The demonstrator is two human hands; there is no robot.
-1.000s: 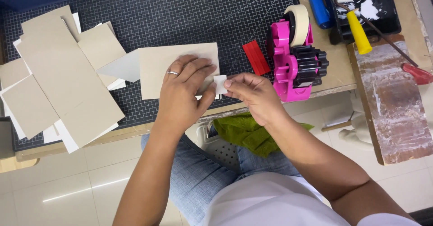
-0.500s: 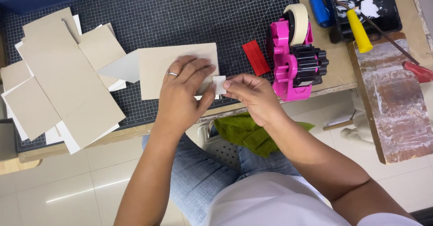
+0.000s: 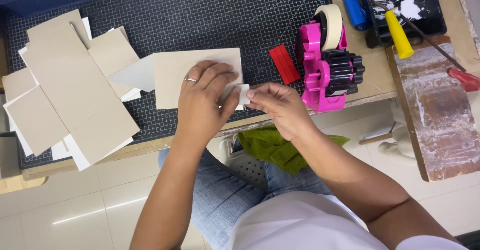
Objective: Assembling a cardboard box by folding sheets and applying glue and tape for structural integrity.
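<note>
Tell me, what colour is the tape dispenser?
The tape dispenser is bright pink with a black wheel, seen in the head view.
</note>
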